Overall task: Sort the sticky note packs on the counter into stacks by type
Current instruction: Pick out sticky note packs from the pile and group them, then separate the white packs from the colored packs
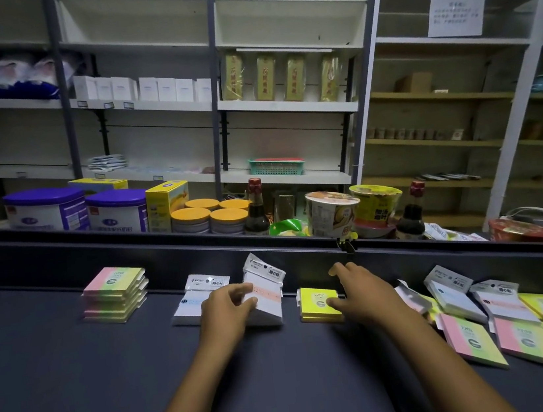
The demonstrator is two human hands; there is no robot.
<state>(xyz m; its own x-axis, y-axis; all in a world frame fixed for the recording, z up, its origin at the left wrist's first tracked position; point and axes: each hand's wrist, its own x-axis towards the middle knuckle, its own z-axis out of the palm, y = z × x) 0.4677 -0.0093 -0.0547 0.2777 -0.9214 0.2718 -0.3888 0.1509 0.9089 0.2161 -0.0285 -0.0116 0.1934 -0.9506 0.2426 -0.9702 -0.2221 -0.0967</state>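
Left hand (226,307) clamped on tilted white sticky-note pack (264,296), frame centre; right hand (361,292) spread flat over glossy square yellow pack (315,303).

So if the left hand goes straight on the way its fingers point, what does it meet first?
The left hand already touches the tilted white pack; past it, probably the dark counter wall, though depth is unclear.

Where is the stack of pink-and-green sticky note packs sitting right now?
In the head view, the pink-and-green stack sits far left on the dark counter, left of the white hang-tab packs under the left hand.
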